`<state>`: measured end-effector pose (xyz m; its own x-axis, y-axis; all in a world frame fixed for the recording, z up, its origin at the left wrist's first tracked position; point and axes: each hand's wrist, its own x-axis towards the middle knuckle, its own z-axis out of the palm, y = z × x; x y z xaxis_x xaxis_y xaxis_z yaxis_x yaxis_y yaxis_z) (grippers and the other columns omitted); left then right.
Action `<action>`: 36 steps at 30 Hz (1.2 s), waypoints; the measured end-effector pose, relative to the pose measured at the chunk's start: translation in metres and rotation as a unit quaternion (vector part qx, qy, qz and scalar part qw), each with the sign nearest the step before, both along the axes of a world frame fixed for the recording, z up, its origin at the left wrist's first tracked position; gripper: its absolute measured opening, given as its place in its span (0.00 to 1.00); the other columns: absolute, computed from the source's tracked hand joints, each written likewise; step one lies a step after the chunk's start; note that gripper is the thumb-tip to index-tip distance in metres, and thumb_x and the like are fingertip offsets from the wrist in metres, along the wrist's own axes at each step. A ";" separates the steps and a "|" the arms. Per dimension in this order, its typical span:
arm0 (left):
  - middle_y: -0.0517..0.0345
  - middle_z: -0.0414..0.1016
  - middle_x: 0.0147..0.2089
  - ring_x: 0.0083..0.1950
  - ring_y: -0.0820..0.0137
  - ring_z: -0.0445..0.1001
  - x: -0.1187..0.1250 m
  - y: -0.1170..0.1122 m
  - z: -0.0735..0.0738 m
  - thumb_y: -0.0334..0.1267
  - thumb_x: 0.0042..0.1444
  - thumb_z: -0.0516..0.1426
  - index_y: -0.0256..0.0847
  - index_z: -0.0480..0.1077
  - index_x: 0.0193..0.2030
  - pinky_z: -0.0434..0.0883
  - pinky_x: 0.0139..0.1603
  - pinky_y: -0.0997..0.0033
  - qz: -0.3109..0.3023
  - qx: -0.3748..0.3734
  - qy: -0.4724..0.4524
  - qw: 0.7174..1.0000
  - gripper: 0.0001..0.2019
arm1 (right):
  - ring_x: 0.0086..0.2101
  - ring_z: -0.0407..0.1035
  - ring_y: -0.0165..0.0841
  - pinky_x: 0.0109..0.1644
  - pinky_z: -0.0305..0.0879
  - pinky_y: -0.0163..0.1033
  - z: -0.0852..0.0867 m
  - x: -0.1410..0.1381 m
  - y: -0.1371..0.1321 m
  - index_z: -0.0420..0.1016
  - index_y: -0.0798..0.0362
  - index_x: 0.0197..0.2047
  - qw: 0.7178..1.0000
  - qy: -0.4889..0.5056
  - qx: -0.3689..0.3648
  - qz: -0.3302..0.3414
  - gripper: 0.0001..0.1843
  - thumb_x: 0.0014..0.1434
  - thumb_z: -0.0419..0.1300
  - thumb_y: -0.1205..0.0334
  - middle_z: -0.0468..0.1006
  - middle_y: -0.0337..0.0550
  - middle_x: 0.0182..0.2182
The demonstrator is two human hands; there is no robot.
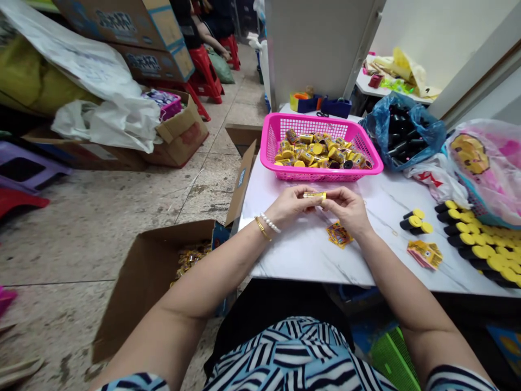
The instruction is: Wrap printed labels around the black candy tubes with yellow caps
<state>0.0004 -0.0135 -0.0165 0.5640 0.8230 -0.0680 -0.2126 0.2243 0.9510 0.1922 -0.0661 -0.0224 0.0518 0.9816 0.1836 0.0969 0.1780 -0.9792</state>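
Left hand (291, 207) and right hand (347, 210) pinch a yellow tube (314, 195), apparently.

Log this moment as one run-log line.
left hand | right hand | both holding yellow tube | nearby: pink basket

The feed was bright and even, with indoor light apparently from overhead and no hard shadows. There was soft glare on the marble tabletop (301, 255), lower centre, and a dark patch under its front edge, lower right. Focus was good at centre: the yellow tube (314, 195) between the left hand (293, 206) and right hand (348, 210) read crisp. Wide-angle bowing showed at the edges: the white panel (472, 60), upper right, leaned hard, and the floor tiles (122, 217), left, looked stretched. I saw no motion blur.
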 end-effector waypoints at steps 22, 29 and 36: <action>0.52 0.79 0.33 0.29 0.76 0.73 -0.004 0.006 0.000 0.51 0.50 0.74 0.32 0.80 0.39 0.70 0.31 0.75 -0.024 -0.074 -0.063 0.995 0.22 | 0.33 0.82 0.32 0.41 0.83 0.41 0.001 0.009 0.003 0.81 0.45 0.57 0.986 0.107 -0.084 0.096 0.27 0.57 0.74 0.48 0.87 0.39 0.40; 0.56 0.77 0.29 0.23 0.79 0.70 -0.002 0.003 0.006 0.56 0.51 0.72 0.33 0.77 0.38 0.63 0.22 0.81 -0.055 -0.056 -0.067 0.995 0.25 | 0.25 0.78 0.31 0.32 0.81 0.39 -0.001 0.006 0.000 0.85 0.48 0.41 0.996 0.077 -0.015 0.030 0.12 0.57 0.75 0.53 0.84 0.36 0.27; 0.56 0.76 0.28 0.19 0.81 0.67 0.000 -0.002 0.013 0.55 0.58 0.69 0.31 0.75 0.36 0.61 0.18 0.82 -0.076 -0.070 -0.071 0.992 0.23 | 0.32 0.80 0.31 0.34 0.85 0.40 -0.004 0.001 -0.001 0.87 0.44 0.40 0.994 0.090 0.052 0.025 0.11 0.53 0.77 0.58 0.79 0.35 0.39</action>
<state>0.0004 -0.0154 -0.0035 0.6926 0.7160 -0.0872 -0.2957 0.3921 0.8711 0.1935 -0.0671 -0.0263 0.0446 0.9601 0.2760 -0.0897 0.2790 -0.9561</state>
